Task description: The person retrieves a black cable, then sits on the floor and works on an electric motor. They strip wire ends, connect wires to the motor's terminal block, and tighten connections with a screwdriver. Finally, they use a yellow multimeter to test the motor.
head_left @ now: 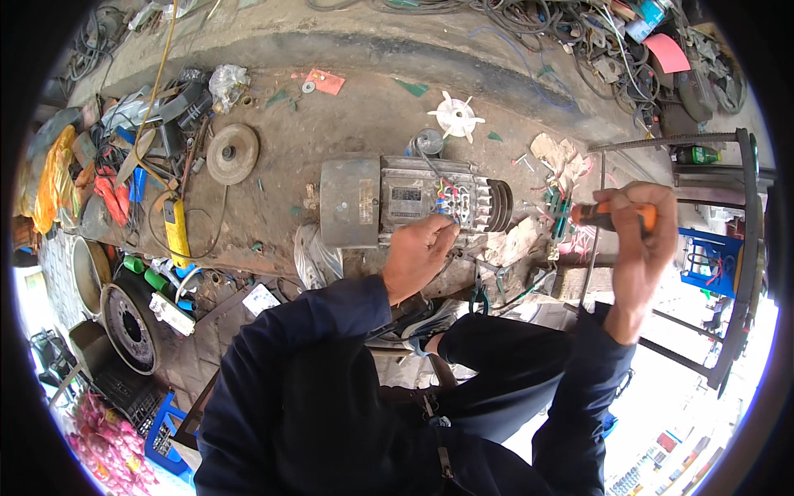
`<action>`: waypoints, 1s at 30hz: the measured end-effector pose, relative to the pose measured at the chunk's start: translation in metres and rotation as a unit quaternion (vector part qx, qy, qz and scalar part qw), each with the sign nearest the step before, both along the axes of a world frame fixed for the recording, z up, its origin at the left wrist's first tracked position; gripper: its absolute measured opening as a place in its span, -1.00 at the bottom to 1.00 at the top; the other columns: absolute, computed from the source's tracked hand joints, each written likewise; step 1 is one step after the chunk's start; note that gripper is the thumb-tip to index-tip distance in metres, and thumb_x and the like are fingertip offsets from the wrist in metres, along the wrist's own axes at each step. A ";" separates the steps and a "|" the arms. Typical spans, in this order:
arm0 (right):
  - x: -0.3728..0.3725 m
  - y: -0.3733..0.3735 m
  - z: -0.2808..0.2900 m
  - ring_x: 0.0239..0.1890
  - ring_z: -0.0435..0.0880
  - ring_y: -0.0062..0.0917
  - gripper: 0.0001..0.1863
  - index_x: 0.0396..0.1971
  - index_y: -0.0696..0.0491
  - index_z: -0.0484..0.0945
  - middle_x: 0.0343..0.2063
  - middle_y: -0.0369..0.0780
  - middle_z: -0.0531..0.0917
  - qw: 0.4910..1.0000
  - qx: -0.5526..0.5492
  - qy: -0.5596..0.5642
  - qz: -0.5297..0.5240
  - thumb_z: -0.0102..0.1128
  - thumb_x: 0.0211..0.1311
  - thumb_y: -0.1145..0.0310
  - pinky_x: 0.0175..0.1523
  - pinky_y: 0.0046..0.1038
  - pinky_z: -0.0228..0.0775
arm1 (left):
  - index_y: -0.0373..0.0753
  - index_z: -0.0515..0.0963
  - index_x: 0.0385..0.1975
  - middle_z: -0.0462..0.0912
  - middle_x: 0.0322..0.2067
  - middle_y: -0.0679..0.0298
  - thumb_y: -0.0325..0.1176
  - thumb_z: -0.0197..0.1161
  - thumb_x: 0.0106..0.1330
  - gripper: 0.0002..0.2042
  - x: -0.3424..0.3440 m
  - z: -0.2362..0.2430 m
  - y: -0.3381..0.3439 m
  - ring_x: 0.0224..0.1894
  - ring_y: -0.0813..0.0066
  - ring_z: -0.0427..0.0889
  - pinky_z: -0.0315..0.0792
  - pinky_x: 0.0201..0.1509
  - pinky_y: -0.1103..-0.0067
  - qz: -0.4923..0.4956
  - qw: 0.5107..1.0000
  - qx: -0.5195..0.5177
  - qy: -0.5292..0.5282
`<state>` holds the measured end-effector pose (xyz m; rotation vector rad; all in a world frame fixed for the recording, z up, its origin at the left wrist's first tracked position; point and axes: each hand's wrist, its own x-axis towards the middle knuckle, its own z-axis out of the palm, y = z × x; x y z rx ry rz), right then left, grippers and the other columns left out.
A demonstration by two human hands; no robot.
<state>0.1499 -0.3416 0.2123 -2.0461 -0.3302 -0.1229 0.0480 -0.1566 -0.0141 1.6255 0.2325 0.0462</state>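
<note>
An electric motor (351,202) lies on its side in front of me, with a round grey cover at its left end and a grooved pulley (499,206) at its right. Its terminal box is uncovered, and small coloured wires reach the terminal block (455,201). My left hand (418,255) is at the near edge of that block, thumb and fingers pinched together; what they hold, if anything, is too small to make out. Off to the right, my right hand (643,236) grips a screwdriver (616,217) by its orange and black handle, its shaft pointing left, apart from the motor.
Behind the motor lie a white fan wheel (456,115) and a small can (429,142). Green-handled tools (559,213) rest right of the pulley. A round metal disc (233,155) and a yellow switch box (175,231) lie left. A metal frame (748,248) stands far right.
</note>
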 end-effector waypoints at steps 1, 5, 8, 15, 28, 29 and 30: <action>0.004 -0.004 -0.014 -0.38 0.65 -0.55 -0.92 -0.14 0.15 0.49 -0.36 -0.18 0.64 0.999 0.048 0.015 0.001 0.13 0.42 0.55 -0.35 -0.48 0.61 | -0.41 0.62 -0.23 0.64 -0.51 0.30 -0.43 0.31 0.47 -0.86 0.001 0.001 0.001 -0.42 0.77 0.54 0.47 -0.36 0.67 0.002 1.000 0.013 -0.015; 0.007 0.003 -0.088 -0.67 0.46 -0.73 -0.77 -0.04 0.05 0.55 -0.52 -0.32 0.53 0.992 -0.095 0.078 0.023 0.04 0.40 0.60 -0.69 -0.61 0.33 | -0.38 0.62 -0.23 0.67 -0.45 0.15 -0.49 0.36 0.38 -0.90 0.005 0.005 0.003 -0.48 0.54 0.58 0.46 -0.40 0.58 0.019 0.999 0.006 -0.048; -0.002 0.011 -0.122 -0.55 0.47 -0.73 -0.77 -0.01 0.11 0.61 -0.50 -0.35 0.59 0.979 -0.120 0.106 0.126 0.18 0.37 0.57 -0.47 -0.59 0.35 | -0.38 0.63 -0.24 0.68 -0.43 0.21 -0.50 0.38 0.37 -0.90 0.006 0.009 0.003 -0.45 0.64 0.57 0.46 -0.39 0.62 0.019 0.999 0.001 -0.039; -0.010 0.031 -0.129 -0.40 0.52 -0.68 -0.66 0.03 0.15 0.62 -0.46 -0.30 0.62 0.955 -0.091 0.194 0.205 0.40 0.25 0.55 -0.24 -0.53 0.46 | -0.34 0.65 -0.27 0.69 -0.39 0.16 -0.53 0.41 0.30 -0.91 0.016 0.024 0.007 -0.46 0.43 0.69 0.55 -0.38 0.57 0.012 0.986 0.123 -0.116; -0.018 0.008 -0.130 -0.40 0.73 -0.15 -0.92 -0.33 0.19 0.57 -0.46 -0.08 0.70 0.977 -0.121 0.119 0.127 0.32 0.25 0.55 -0.28 -0.33 0.54 | -0.24 0.69 -0.26 0.69 -0.28 0.25 -0.50 0.44 0.23 -0.88 0.027 0.036 0.006 -0.33 0.26 0.74 0.62 -0.31 0.47 -0.068 0.955 0.220 -0.189; -0.019 0.005 -0.133 -0.43 0.72 -0.18 -0.91 -0.34 0.19 0.57 -0.47 -0.08 0.69 0.976 -0.125 0.130 0.118 0.32 0.26 0.53 -0.30 -0.32 0.53 | -0.24 0.70 -0.26 0.69 -0.28 0.26 -0.50 0.44 0.22 -0.88 0.029 0.037 0.005 -0.32 0.25 0.74 0.63 -0.31 0.47 -0.074 0.950 0.226 -0.201; -0.021 0.003 -0.136 -0.46 0.71 -0.20 -0.90 -0.34 0.20 0.57 -0.48 -0.07 0.68 0.976 -0.129 0.141 0.109 0.32 0.26 0.51 -0.33 -0.32 0.52 | -0.23 0.70 -0.25 0.69 -0.28 0.28 -0.50 0.44 0.21 -0.87 0.031 0.036 0.004 -0.31 0.25 0.74 0.63 -0.30 0.46 -0.083 0.946 0.231 -0.213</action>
